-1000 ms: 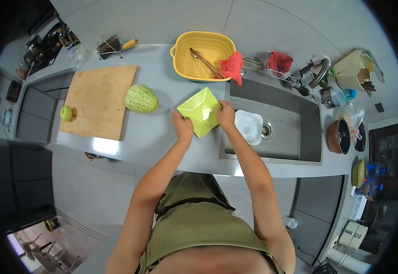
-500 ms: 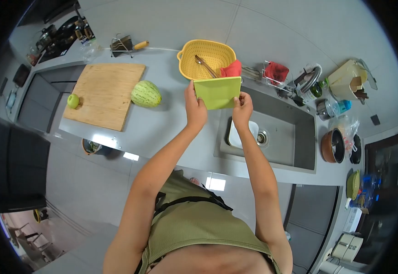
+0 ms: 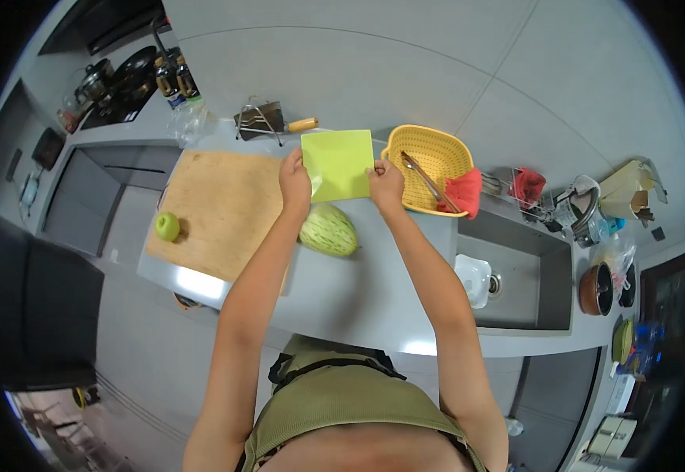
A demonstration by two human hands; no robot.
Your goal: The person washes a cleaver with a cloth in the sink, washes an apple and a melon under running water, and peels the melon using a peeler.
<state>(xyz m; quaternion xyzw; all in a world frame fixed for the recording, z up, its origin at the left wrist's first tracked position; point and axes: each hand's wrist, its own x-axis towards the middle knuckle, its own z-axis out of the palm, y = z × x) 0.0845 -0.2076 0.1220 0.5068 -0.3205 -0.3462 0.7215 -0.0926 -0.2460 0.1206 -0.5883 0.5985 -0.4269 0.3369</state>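
Note:
A square lime-green plate [image 3: 338,164] is raised over the counter, between both my hands. My left hand [image 3: 295,182] grips its left edge, and my right hand [image 3: 387,184] pinches its lower right edge. Just below the plate lies a striped green melon [image 3: 329,230], beside the wooden cutting board [image 3: 220,204]. On the board's left side sits a green apple [image 3: 167,227]. To the right of the plate, a yellow basket [image 3: 429,161] holds long brown utensils [image 3: 429,182], with a red cloth [image 3: 464,193] over its corner.
The sink [image 3: 530,275] at the right contains a white container [image 3: 474,280]. Behind the board is a metal rack with a cleaver [image 3: 260,120]. A brown pot [image 3: 596,289] stands right of the sink, and a stove [image 3: 126,90] is at the back left.
The camera view has shifted. Both my hands have carried the plate left, from near the sink to above the melon, and its tilt has changed. My grip on it continues.

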